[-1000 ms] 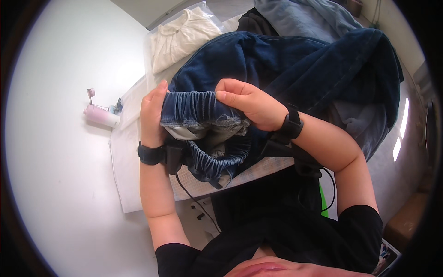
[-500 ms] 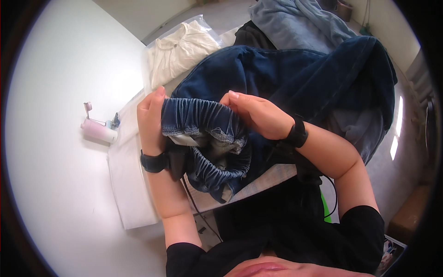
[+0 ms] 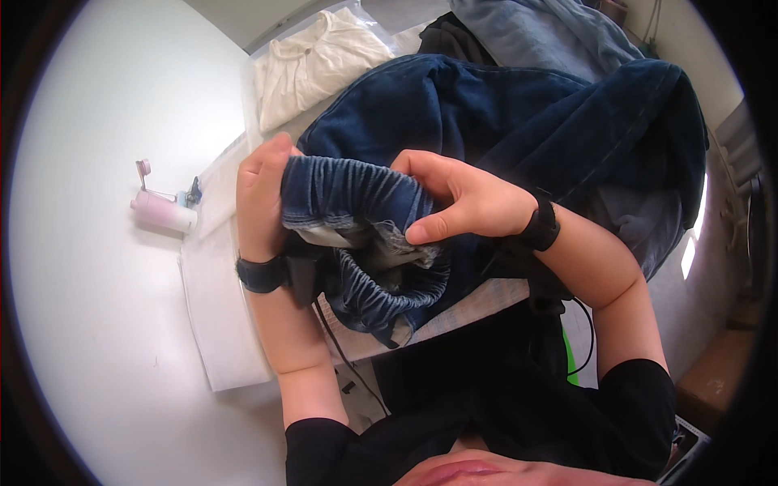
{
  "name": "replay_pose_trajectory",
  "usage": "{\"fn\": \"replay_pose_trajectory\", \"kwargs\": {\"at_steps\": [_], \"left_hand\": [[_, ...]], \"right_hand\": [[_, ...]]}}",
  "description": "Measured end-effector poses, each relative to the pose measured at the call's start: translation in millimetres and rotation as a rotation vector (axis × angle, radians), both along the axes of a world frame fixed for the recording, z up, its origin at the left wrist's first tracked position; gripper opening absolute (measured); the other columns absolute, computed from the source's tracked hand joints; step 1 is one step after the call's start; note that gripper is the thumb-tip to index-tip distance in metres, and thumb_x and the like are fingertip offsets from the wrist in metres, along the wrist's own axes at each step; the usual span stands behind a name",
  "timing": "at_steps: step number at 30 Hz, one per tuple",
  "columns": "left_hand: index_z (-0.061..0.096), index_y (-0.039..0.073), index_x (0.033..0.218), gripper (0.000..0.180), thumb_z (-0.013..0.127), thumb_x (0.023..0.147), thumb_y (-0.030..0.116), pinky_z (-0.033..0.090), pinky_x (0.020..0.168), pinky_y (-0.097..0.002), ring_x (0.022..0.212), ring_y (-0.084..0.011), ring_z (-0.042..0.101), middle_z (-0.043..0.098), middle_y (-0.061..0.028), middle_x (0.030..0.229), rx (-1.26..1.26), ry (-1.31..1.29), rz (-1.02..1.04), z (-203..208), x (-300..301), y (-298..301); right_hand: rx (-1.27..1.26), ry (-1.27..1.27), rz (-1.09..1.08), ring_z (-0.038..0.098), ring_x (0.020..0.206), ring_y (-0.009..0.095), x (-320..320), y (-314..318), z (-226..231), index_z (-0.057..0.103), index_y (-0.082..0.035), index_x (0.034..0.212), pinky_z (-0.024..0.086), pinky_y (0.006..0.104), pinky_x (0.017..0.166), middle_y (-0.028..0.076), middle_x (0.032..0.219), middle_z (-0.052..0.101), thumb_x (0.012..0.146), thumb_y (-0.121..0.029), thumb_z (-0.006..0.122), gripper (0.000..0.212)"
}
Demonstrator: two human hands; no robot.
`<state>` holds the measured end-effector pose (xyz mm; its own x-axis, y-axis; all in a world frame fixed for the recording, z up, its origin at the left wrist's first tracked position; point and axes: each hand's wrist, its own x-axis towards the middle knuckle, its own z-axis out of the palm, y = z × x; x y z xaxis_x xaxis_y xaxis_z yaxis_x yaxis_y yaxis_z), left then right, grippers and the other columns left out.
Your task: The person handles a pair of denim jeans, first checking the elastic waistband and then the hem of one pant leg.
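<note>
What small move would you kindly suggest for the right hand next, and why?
Perhaps draw the right hand slightly rightward: the gathered denim band between it and the left hand curves and puckers instead of lying straight.

pink-white bottle [image 3: 164,212] | cream garment [image 3: 316,69] in clear bag [image 3: 374,21] | grey-blue cloth [image 3: 547,40]

Dark blue denim garment [image 3: 502,105], pretty rumpled, sprawled across the bench [image 3: 490,306]. Its gathered elastic band [image 3: 344,193] is bunched up toward the near edge, gaping open, pale frayed inside showing.

Matt, ridged denim waistband [image 3: 348,193], rough along its edge
</note>
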<state>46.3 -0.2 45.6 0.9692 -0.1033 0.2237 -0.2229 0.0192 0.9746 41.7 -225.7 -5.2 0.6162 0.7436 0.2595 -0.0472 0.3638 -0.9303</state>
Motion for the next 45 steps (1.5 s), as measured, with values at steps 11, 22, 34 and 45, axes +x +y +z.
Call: {"fn": "replay_pose_trajectory", "kwargs": {"at_steps": [11, 22, 34, 45], "left_hand": [[0.053, 0.003, 0.088, 0.024, 0.068, 0.072, 0.012, 0.04, 0.065, -0.0178, 0.071, -0.0042, 0.049, 0.052, 0.0018, 0.077, 0.331, 0.026, -0.21, 12, -19, -16], [0.055, 0.003, 0.086, 0.015, 0.064, 0.076, 0.011, 0.04, 0.063, -0.0182, 0.068, -0.0041, 0.049, 0.053, 0.0024, 0.074, 0.349, -0.004, -0.156, 7, -17, -17], [0.051, -0.003, 0.111, 0.033, 0.056, 0.084, 0.014, 0.037, 0.088, -0.0246, 0.097, -0.0121, 0.051, 0.056, -0.0078, 0.102, 0.337, -0.023, -0.035, 13, -10, -3], [0.055, 0.0, 0.092, 0.012, 0.055, 0.08, 0.002, 0.042, 0.07, -0.0205, 0.078, -0.0061, 0.052, 0.056, 0.001, 0.08, 0.412, 0.07, -0.117, 4, -8, -8]], "right_hand": [[-0.048, 0.116, -0.241, 0.055, 0.083, 0.009, -2, 4, 2, 0.052, 0.001, 0.109, 0.044, 0.0224, 0.075, 0.004, 0.093, 0.059, 0.075, -0.02, 0.068, 0.042], [-0.205, 0.048, -0.275, 0.054, 0.073, 0.007, -1, 2, 3, 0.06, 0.001, 0.091, 0.044, 0.0204, 0.068, 0.0, 0.079, 0.06, 0.079, -0.017, 0.065, 0.022], [-0.046, 0.329, -0.462, 0.059, 0.076, 0.009, 10, 2, -10, 0.058, 0.003, 0.097, 0.046, 0.0223, 0.071, 0.005, 0.087, 0.063, 0.081, -0.011, 0.06, 0.021], [-0.091, -0.046, -0.469, 0.055, 0.084, 0.01, 10, -4, 6, 0.057, 0.001, 0.101, 0.042, 0.0231, 0.078, 0.003, 0.091, 0.06, 0.078, -0.014, 0.062, 0.028]]}}
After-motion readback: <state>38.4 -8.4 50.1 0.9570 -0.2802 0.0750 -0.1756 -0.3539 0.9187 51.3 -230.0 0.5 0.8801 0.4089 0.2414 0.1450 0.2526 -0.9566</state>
